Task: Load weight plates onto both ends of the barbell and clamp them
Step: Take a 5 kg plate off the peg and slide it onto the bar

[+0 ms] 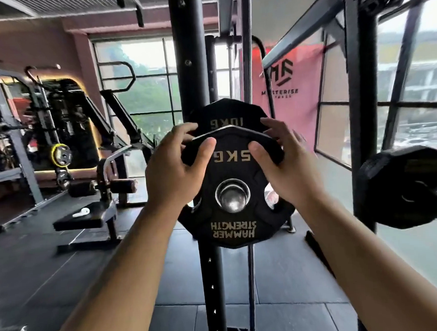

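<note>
Both hands are gripping the 5 kg plate point(233, 230) at its upper rim. The left hand point(177, 170) is pressing its thumb on the front face while its fingers are curling over the rim, their tips disappearing behind it. The right hand point(287, 169) is doing likewise on the opposite side, its fingers blurred and partly hidden. The plate is hanging between and below the hands, lettering inverted, its centre hole sitting over a chrome stub point(233, 196); whether that is a barbell end or a rack peg cannot be determined. Directly behind the fingers, a 10 kg plate point(224, 112) is showing only its top. Well right of the right hand, another plate point(406, 186) is appearing blurred and cut off.
</note>
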